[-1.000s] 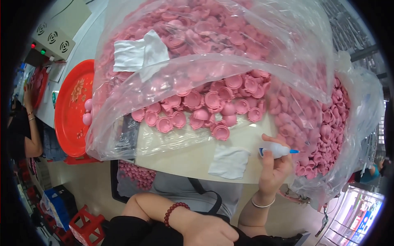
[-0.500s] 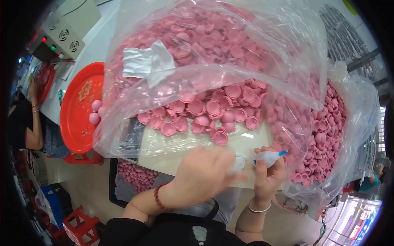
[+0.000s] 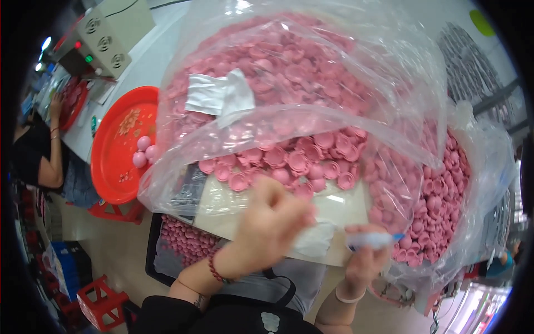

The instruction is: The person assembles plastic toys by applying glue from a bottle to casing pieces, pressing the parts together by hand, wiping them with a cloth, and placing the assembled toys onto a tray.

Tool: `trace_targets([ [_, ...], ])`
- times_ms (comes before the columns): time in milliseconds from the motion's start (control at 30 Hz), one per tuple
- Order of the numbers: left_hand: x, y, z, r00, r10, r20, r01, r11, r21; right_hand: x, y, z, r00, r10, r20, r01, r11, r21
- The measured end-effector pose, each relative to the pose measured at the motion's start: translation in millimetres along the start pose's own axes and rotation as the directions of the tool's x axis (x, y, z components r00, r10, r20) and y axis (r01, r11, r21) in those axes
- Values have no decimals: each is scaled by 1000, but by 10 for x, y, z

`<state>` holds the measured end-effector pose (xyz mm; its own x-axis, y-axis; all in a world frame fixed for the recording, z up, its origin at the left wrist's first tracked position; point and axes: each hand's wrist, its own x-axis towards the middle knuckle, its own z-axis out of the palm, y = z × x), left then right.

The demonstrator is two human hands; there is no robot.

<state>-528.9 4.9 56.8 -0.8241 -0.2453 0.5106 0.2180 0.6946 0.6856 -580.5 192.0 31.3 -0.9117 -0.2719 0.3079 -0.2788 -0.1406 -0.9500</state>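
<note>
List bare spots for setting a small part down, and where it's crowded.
Free: a tabletop patch between the pink cups, the near white cloth and the white bottle in the right hand; the red tray, left of the pink balls. Crowded: the bagged heap behind and the pink pile at far right.

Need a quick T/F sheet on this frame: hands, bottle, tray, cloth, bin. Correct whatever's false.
1. The right hand holds a small white bottle. True.
2. The red bead bracelet is on the right wrist. False: it is on the left wrist.
3. The round red tray has pink balls in it. True.
4. The bottle's blue tip points left. False: it points right.
5. A white cloth lies on the heap of pink pieces. True.
6. The dark-rimmed bin is empty. False: it holds many small pink items.
</note>
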Motion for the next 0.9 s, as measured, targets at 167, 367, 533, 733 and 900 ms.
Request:
trace_targets([
  [167,-223,401,406,971,25,238,121,805,-581,-138,-194,236,980,-71,-186,96,987,127],
  [367,-196,243,328,960,-20,279,221,665,-714,-189,-226,264,990,121,-71,-96,953,288],
  [533,-276,181,426,962,-28,272,228,628,-744,-189,-136,305,990,-35,-135,60,980,188],
  [733,-258,228,377,963,-21,269,232,580,-781,-243,-217,233,995,-62,-80,77,978,195],
  [900,-351,218,306,922,-113,371,381,436,-815,-357,-206,256,996,10,-93,1,992,124],
])
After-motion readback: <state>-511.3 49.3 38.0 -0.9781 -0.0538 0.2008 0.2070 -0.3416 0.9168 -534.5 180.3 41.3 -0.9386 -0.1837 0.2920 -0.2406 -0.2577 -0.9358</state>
